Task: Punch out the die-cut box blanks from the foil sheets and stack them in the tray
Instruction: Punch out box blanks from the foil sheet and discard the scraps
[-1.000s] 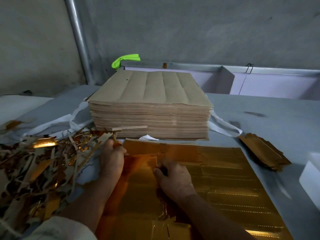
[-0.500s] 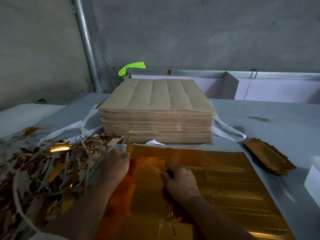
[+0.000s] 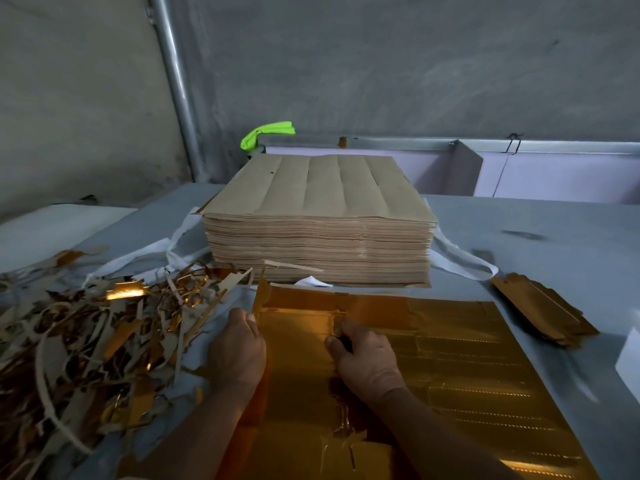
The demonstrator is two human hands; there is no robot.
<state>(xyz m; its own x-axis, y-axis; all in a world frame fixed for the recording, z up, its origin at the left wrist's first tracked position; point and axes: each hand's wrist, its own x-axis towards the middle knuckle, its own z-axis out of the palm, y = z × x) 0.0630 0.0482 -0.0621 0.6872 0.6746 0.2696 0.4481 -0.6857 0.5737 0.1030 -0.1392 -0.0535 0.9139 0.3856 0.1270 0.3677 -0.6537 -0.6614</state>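
A gold foil sheet (image 3: 450,368) with die-cut box outlines lies flat on the grey table in front of me. My left hand (image 3: 239,348) pinches the sheet's left edge near its far corner. My right hand (image 3: 367,358) is curled on the sheet's middle, fingertips pinching a cut piece of foil. Behind the sheet stands a tall stack of sheets (image 3: 318,223), brown side up. A small pile of punched gold blanks (image 3: 543,310) lies to the right.
A heap of gold and brown scrap strips (image 3: 86,341) covers the table's left side. White straps (image 3: 460,258) lie under the stack. A white block (image 3: 628,358) sits at the right edge. A purple-lined tray (image 3: 554,174) and green cloth (image 3: 266,133) are at the back.
The view has shifted slightly. My left hand slid a little nearer along the sheet's left edge; my right hand keeps its hold at the sheet's middle.
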